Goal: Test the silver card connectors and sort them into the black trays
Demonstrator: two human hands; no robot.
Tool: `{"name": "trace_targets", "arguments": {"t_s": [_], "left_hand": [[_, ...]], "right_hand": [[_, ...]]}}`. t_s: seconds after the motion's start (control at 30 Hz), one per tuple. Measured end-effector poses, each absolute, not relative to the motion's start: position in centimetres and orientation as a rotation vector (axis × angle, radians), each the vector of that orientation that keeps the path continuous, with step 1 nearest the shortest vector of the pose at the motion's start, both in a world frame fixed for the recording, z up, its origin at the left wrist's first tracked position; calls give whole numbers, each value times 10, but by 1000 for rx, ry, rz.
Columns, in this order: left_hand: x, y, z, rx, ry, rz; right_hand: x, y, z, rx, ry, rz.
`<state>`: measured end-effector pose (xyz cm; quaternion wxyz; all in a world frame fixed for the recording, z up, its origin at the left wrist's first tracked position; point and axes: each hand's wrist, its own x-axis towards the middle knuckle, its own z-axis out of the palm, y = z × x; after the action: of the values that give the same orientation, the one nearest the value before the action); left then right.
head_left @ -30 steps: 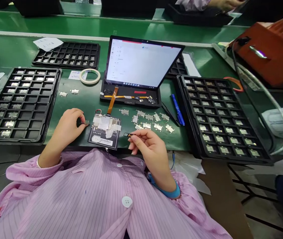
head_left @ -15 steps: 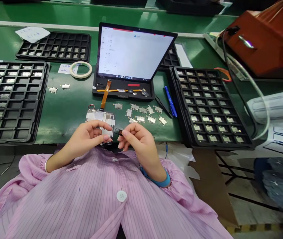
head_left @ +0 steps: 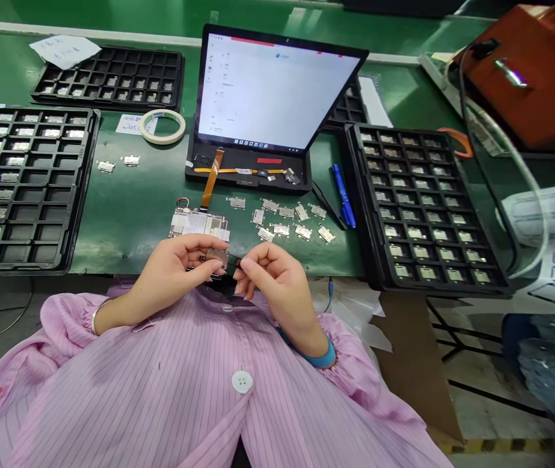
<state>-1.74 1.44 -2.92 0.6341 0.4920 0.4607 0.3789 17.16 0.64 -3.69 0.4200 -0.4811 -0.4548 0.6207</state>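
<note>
My left hand [head_left: 177,270] and my right hand [head_left: 270,278] meet at the near edge of the green table. The left fingers pinch a small metal part [head_left: 216,256]. The right fingers pinch a small black piece [head_left: 235,263] against it. Just beyond them lies a circuit board [head_left: 198,224] on a dark card, joined by an orange flex cable [head_left: 209,182] to the black base under a lit tablet screen [head_left: 270,91]. Several loose metal parts [head_left: 284,221] lie to the right of the board.
Black trays of metal parts stand left [head_left: 28,188], back left [head_left: 112,75] and right [head_left: 418,201]. A tape roll [head_left: 162,125], two loose parts [head_left: 117,164] and a blue pen [head_left: 342,194] lie on the table. A brown box [head_left: 526,71] with cables sits far right.
My left hand left the spot beside the board and came to the middle holding a metal part. My right hand moved left to meet it. The view tilted down a little.
</note>
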Motion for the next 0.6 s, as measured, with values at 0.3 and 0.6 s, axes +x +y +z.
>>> {"name": "trace_targets", "arguments": {"t_s": [0.3,0.6], "left_hand": [[-17,17,-31,1118,1085,869],[-18,17,-30,1103,1092,847]], "right_hand": [[173,8,-40,-1232,-1180,1577],[176,9,-37,-1273,-1229,1657]]}}
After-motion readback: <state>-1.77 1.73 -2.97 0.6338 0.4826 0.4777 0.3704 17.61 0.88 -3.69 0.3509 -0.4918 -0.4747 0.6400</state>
